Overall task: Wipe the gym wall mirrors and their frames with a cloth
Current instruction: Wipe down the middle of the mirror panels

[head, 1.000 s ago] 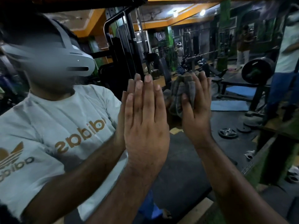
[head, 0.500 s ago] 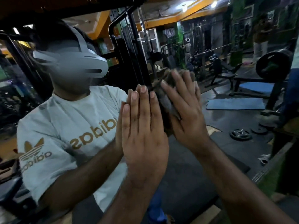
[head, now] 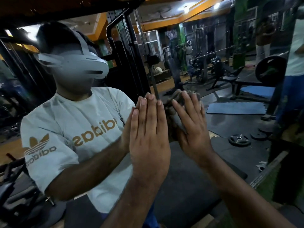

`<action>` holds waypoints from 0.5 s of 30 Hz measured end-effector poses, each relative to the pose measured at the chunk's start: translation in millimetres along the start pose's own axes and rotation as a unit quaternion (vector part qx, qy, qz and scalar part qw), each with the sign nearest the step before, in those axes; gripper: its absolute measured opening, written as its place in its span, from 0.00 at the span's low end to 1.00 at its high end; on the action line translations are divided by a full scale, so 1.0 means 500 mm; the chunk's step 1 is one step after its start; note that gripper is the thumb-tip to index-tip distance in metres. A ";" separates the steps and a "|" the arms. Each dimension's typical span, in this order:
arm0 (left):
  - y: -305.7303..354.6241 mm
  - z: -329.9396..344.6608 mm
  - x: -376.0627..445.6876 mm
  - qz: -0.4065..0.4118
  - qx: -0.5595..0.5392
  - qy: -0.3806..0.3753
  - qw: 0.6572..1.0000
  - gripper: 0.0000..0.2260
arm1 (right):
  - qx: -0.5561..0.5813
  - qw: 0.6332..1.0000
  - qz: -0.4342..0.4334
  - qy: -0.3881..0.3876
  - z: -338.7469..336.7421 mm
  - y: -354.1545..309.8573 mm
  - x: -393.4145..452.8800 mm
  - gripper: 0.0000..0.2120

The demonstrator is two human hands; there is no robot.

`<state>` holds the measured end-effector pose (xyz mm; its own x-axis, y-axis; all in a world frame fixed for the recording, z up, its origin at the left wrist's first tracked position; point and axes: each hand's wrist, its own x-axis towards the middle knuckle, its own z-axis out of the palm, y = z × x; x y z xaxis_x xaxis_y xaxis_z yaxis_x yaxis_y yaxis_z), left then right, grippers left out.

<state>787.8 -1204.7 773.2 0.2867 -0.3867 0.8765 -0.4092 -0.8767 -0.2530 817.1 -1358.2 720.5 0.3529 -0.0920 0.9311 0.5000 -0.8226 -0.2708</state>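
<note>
I stand close to a wall mirror (head: 230,83) that reflects me and the gym behind me. My left hand (head: 148,129) rests flat on the glass, fingers straight and pointing up. Just to its right, my right hand (head: 192,129) presses a bunched grey-brown cloth (head: 172,97) against the glass with spread, straight fingers. The cloth shows above and left of those fingers; the rest of it is hidden under the hand. The mirror's lower right frame edge (head: 269,170) runs diagonally beside a green wall.
The glass reflects a cable machine (head: 125,55), benches, a loaded barbell plate (head: 269,69), blue mats (head: 235,107) and loose weight plates (head: 239,139) on the dark floor. Other people stand at the far right of the reflection.
My right hand has slid the cloth left across the glass, close to the left hand, and now tilts leftward. The left hand has stayed flat on the mirror.
</note>
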 end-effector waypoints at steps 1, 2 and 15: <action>0.008 0.003 -0.001 0.000 -0.003 -0.008 1.000 0.29 | -0.002 1.000 0.025 0.005 -0.007 0.025 -0.006 0.27; 0.013 0.005 0.000 0.001 -0.004 -0.013 1.000 0.29 | 0.008 0.998 0.060 0.021 -0.014 0.042 0.002 0.27; 0.056 0.043 0.056 0.006 -0.022 -0.009 1.000 0.34 | 0.048 0.989 0.116 0.074 -0.039 0.109 0.030 0.27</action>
<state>803.0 -1246.3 781.6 0.2971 -0.4033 0.8655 -0.4506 -0.8584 -0.2453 834.3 -1415.2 724.2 0.3520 -0.3590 0.8644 0.4946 -0.7127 -0.4974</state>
